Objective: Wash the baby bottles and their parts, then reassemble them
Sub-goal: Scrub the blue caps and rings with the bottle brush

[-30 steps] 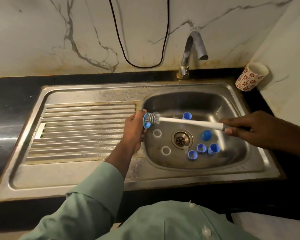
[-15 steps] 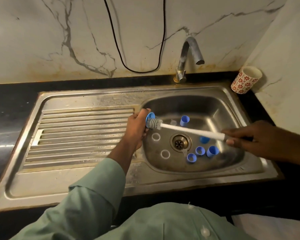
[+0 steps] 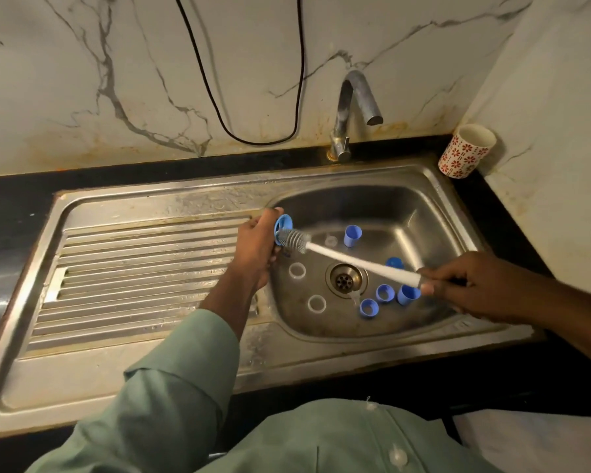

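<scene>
My left hand (image 3: 255,247) grips a blue bottle ring (image 3: 282,224) at the left rim of the sink basin (image 3: 434,213). My right hand (image 3: 471,285) holds the white handle of a bottle brush (image 3: 355,260), whose grey bristles press into the ring. Several blue caps and rings lie on the basin floor, among them a cap (image 3: 352,235) at the back and a ring (image 3: 369,308) near the drain (image 3: 343,278). Two clear rings (image 3: 297,270) (image 3: 317,304) lie left of the drain.
A steel tap (image 3: 354,107) stands behind the basin, not running. The ribbed draining board (image 3: 133,274) lies to the left. A flowered cup (image 3: 466,151) sits on the black counter at the back right. A black cable (image 3: 219,97) hangs on the marble wall.
The brush tip has shifted slightly in and around the blue ring while my left hand keeps its grip. The camera view has tilted a little downward.
</scene>
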The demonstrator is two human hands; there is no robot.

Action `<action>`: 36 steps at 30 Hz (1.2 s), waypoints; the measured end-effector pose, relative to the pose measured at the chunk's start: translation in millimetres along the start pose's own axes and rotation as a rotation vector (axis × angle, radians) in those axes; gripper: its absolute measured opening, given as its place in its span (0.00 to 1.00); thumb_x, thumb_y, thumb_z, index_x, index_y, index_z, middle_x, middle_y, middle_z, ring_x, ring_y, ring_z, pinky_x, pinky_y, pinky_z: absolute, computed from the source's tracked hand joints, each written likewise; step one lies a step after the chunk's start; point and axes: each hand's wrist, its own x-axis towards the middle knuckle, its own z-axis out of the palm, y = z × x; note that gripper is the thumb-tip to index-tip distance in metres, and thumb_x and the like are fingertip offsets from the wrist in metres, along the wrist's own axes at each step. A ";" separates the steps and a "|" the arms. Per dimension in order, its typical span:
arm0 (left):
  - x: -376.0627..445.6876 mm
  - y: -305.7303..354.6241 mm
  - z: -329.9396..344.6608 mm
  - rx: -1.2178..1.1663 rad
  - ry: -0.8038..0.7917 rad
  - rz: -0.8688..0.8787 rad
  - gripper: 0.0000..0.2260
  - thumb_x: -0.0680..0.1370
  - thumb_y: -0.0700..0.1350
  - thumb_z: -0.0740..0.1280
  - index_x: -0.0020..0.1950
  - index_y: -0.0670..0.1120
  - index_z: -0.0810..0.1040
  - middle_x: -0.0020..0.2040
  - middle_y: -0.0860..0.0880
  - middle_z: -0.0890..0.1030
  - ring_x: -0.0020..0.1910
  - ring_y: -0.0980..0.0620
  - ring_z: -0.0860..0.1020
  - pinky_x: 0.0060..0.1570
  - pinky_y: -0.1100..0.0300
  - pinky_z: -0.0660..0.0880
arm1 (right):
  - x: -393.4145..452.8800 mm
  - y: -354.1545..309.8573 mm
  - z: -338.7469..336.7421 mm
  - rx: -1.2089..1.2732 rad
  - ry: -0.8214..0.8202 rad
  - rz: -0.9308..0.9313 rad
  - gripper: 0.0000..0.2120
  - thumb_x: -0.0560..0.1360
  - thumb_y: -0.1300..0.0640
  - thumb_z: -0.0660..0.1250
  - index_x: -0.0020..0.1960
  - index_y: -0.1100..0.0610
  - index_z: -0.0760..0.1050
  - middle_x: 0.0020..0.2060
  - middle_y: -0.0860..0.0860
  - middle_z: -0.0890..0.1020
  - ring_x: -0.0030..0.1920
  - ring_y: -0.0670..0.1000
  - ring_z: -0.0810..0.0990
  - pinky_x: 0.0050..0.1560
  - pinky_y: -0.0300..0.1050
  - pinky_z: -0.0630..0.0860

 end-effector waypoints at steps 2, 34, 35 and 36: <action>0.4 -1.9 -0.4 -0.017 0.025 -0.001 0.16 0.79 0.54 0.65 0.41 0.43 0.80 0.26 0.48 0.73 0.21 0.55 0.67 0.21 0.65 0.62 | -2.8 -3.2 2.9 0.093 -0.017 0.003 0.08 0.76 0.50 0.67 0.48 0.49 0.84 0.23 0.49 0.76 0.20 0.43 0.69 0.21 0.34 0.65; 15.0 -6.9 -3.8 0.090 -0.103 -0.079 0.19 0.77 0.57 0.65 0.33 0.45 0.80 0.24 0.48 0.72 0.20 0.54 0.64 0.19 0.64 0.59 | 16.6 -8.5 -19.5 -0.822 0.365 -0.187 0.21 0.76 0.39 0.58 0.67 0.42 0.74 0.41 0.45 0.81 0.35 0.44 0.77 0.28 0.34 0.65; 15.1 -5.8 -3.1 0.070 -0.095 -0.053 0.18 0.77 0.57 0.66 0.34 0.45 0.81 0.24 0.49 0.73 0.20 0.55 0.65 0.19 0.65 0.60 | 15.7 -8.5 -19.2 -0.733 0.347 -0.123 0.20 0.76 0.40 0.60 0.65 0.43 0.75 0.39 0.45 0.81 0.34 0.44 0.77 0.28 0.36 0.66; 15.5 -5.2 -1.9 0.048 -0.078 -0.027 0.18 0.77 0.56 0.66 0.35 0.45 0.81 0.24 0.49 0.73 0.20 0.55 0.66 0.18 0.65 0.61 | 15.0 -8.7 -17.0 -0.565 0.274 -0.071 0.17 0.76 0.42 0.63 0.62 0.44 0.78 0.36 0.46 0.82 0.32 0.45 0.78 0.29 0.38 0.70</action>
